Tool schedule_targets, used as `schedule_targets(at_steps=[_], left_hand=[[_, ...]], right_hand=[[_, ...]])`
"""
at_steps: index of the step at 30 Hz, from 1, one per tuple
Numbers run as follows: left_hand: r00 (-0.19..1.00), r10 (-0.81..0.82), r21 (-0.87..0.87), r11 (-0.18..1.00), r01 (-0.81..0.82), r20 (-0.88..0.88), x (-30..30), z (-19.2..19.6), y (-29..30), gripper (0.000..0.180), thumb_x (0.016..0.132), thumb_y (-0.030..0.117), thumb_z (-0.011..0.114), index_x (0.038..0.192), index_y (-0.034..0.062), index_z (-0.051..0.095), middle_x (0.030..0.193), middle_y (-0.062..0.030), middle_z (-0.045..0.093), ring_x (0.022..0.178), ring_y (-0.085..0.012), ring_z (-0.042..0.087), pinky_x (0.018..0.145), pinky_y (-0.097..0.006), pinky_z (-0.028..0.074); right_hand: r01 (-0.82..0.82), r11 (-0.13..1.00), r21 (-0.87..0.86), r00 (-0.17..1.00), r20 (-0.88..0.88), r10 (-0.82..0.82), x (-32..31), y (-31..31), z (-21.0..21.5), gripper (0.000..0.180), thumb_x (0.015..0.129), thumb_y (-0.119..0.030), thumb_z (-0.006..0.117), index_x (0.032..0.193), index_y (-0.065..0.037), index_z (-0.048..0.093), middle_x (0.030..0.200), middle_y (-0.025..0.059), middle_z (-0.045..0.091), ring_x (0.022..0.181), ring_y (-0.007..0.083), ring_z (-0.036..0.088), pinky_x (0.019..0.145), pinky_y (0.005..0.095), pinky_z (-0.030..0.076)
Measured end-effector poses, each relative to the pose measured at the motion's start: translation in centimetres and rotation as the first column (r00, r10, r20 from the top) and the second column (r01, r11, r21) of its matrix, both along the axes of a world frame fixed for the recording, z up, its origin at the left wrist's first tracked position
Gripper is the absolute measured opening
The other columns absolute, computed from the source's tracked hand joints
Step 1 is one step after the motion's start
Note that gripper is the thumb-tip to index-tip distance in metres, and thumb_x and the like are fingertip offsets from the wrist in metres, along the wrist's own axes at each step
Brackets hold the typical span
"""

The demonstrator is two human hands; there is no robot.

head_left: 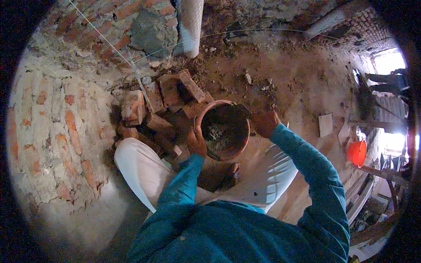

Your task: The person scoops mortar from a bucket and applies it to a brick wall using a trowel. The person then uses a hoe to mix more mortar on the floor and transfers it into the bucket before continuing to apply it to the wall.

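While left fingers (198, 136) grip the bucket (239, 151) and right fingers (261, 121) can't be read, bricks (191, 86) crowd alongside.

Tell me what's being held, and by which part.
A bucket: the left hand holds its left side, near the rim. The right hand is at its right edge, its grip unclear.

Hands (198, 142) on round bucket (226, 157), loose bricks (191, 87) beside

Knees (131, 151) spread, arms (309, 166) forward, left hand (197, 141) cupped, right hand (264, 123) turned inward
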State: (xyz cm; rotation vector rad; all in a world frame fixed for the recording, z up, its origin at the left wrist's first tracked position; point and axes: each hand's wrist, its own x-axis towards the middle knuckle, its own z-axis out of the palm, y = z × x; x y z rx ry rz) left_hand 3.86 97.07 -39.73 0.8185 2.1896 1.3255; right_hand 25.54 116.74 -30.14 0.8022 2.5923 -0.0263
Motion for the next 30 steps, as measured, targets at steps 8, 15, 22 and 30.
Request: schedule_targets(at_steps=[8,15,22,30], left_hand=[[0.991,-0.067,0.168,0.982,0.086,-0.113,1.6,3.5,0.4,0.054,0.105,0.041,0.034,0.131,-0.0030,0.054,0.111,-0.0297,0.064,0.101,-0.0437,0.063,0.085,-0.048,0.048],[0.996,-0.058,0.005,0.998,0.058,0.067,0.6,1.7,-0.6,0.059,0.105,0.045,0.034,0.135,-0.0016,0.052,0.121,-0.0273,0.062,0.113,-0.0428,0.059,0.095,-0.046,0.045],[0.973,0.231,-0.246,0.944,-0.221,0.012,-3.2,-5.2,-1.7,0.061,0.102,0.049,0.039,0.128,-0.0026,0.058,0.120,-0.0264,0.062,0.112,-0.0414,0.059,0.095,-0.048,0.045],[0.922,0.384,-0.214,0.906,-0.367,0.043,-4.7,-11.8,-3.0,0.063,0.099,0.054,0.042,0.110,-0.0043,0.065,0.104,-0.0283,0.066,0.096,-0.0440,0.062,0.083,-0.050,0.047]], right_hand=[[0.028,0.930,-0.367,0.999,-0.025,-0.040,-2.2,-5.5,-6.2,0.031,0.083,-0.039,0.064,0.096,-0.013,0.074,0.091,0.0172,0.072,0.080,0.0369,0.071,0.069,0.0517,0.056],[-0.023,0.729,-0.684,0.988,-0.127,-0.089,-0.7,-5.4,-6.1,0.040,0.087,-0.049,0.059,0.107,-0.016,0.070,0.099,0.0160,0.071,0.089,0.0394,0.068,0.081,0.0537,0.054],[-0.047,0.950,-0.309,0.997,-0.069,0.027,-1.8,-1.7,-1.8,0.041,0.090,-0.053,0.054,0.108,-0.018,0.069,0.095,0.0141,0.071,0.085,0.0367,0.069,0.074,0.0535,0.054],[-0.038,0.978,-0.204,0.999,-0.029,0.033,-3.3,4.4,5.5,0.040,0.090,-0.049,0.058,0.113,-0.017,0.065,0.091,0.0115,0.071,0.080,0.0385,0.068,0.065,0.0525,0.052]])
